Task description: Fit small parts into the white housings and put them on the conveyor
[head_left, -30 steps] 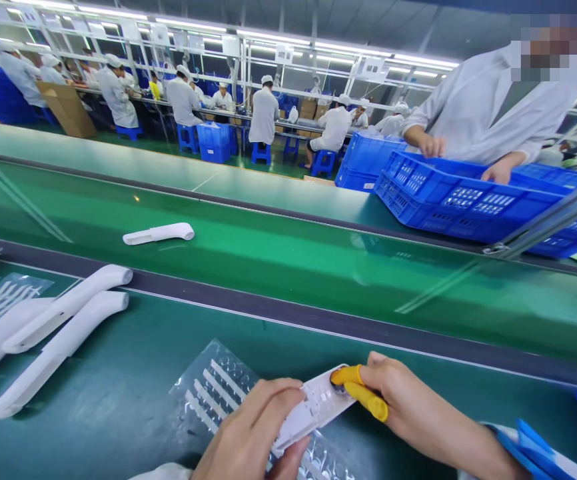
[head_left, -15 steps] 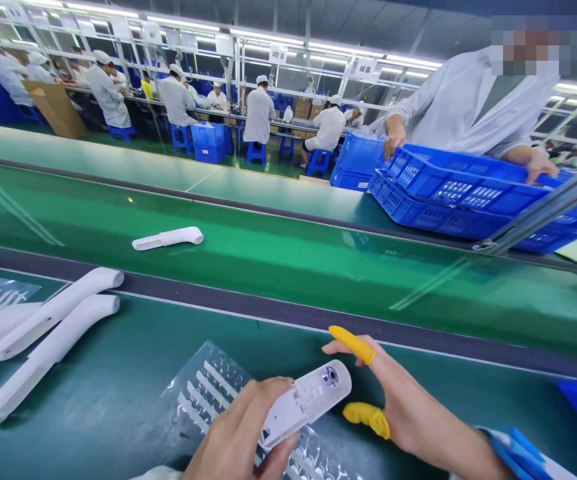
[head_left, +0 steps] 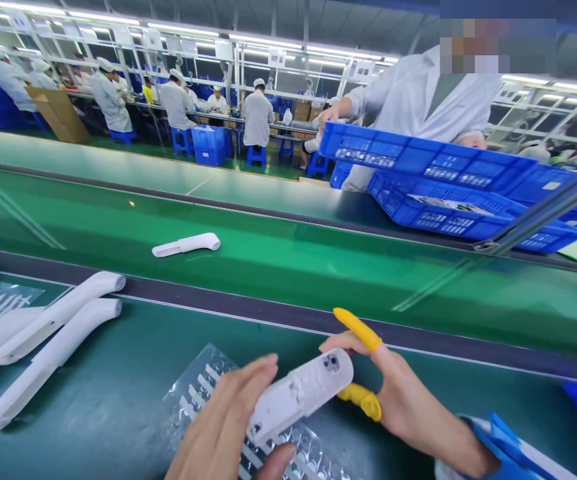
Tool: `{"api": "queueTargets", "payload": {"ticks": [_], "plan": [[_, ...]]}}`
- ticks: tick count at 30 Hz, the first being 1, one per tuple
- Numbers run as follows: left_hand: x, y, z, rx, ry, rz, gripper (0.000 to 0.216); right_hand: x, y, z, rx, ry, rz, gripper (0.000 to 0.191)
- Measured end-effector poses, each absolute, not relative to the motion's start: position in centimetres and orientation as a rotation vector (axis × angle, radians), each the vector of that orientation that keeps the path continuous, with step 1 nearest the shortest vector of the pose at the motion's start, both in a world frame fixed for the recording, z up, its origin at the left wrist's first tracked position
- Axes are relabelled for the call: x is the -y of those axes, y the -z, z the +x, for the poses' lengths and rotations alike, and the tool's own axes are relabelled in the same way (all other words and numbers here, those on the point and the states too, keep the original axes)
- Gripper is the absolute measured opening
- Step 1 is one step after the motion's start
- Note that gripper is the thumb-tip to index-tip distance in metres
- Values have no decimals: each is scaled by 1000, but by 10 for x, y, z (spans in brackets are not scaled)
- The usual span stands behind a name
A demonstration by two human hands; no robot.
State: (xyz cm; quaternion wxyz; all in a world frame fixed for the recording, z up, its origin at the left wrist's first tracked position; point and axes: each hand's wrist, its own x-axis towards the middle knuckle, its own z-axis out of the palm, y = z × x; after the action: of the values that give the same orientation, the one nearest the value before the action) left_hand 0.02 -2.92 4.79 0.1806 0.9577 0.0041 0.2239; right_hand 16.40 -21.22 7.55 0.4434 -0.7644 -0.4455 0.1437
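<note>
A white plastic device housing (head_left: 301,397), long with a rounded end and a round dark hole there, is held tilted above the bench. My right hand (head_left: 403,387) pinches its rounded end between thumb and a finger; yellow finger cots cover the thumb and the raised index finger. At the lower end is my left hand (head_left: 223,413), its fingers and thumb spread apart around the housing without clearly gripping it. Under both hands lies a clear plastic sheet (head_left: 188,390) with rows of white strips and rings.
Several white curved handle shells (head_left: 53,360) lie at left beside another strip sheet (head_left: 1,303). A white shell (head_left: 186,245) rests on the green conveyor belt (head_left: 278,267). Beyond it, a co-worker (head_left: 418,100) lifts a blue crate (head_left: 418,157). A slanted metal bar (head_left: 543,207) stands at right.
My left fingers have spread from the housing, while my right hand has closed on its rounded end. The shell on the belt has moved right. The co-worker's crate has risen and shifted left.
</note>
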Motion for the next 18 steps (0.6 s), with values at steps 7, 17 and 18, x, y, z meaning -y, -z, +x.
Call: {"api": "queueTargets", "payload": {"ticks": [7,17,18], "plan": [[-13,-51,20,-128,-637,2873,25,196,-56,259,941,-29,-2373,26],[-150,-44,111,-728,-484,3182,32,200,-41,316,924,34,-2546,25],[-154,-43,116,-747,-453,3189,27,202,-43,315,935,65,-2538,33]]}}
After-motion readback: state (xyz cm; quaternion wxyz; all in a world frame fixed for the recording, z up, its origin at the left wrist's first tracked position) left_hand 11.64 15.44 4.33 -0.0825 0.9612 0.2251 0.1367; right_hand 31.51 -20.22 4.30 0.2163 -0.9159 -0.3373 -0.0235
